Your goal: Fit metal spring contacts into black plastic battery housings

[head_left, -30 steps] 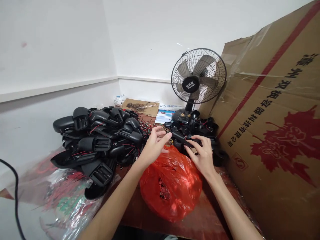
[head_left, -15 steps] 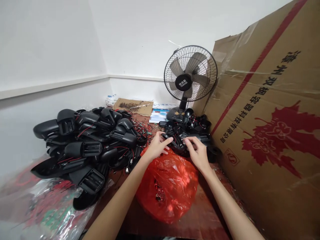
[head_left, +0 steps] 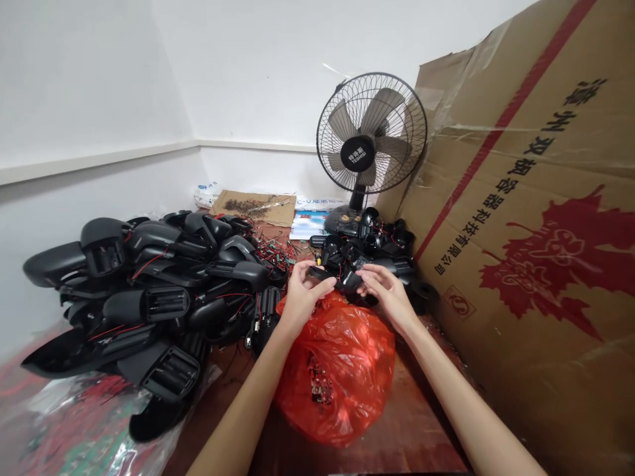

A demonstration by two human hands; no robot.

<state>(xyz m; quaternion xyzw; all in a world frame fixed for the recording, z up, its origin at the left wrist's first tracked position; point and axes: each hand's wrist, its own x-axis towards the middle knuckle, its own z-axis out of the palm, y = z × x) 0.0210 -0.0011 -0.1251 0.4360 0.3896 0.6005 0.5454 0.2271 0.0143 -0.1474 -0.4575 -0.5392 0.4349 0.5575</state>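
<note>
Above a red plastic bag (head_left: 342, 370), my left hand (head_left: 305, 297) is closed on one end of a black plastic housing (head_left: 347, 281). A thin red wire shows on the housing. My right hand (head_left: 389, 294) pinches its other end with thumb and fingers; any small part between those fingertips is too small to make out. The bag lies on the reddish-brown table (head_left: 411, 436), with small red and dark parts showing inside it. Just beyond my hands sits a cluster of more black housings (head_left: 391, 241).
A large pile of black housings (head_left: 169, 304) with battery slots stands at left, near a clear bag (head_left: 94, 436) of wires and green boards. Loose red and black wires (head_left: 272, 251) lie behind. A desk fan (head_left: 360, 155) stands at the back; a tall cardboard box (head_left: 526, 264) walls the right.
My right hand has come in against the right end of the housing, which my left hand now holds more level. The view has shifted slightly.
</note>
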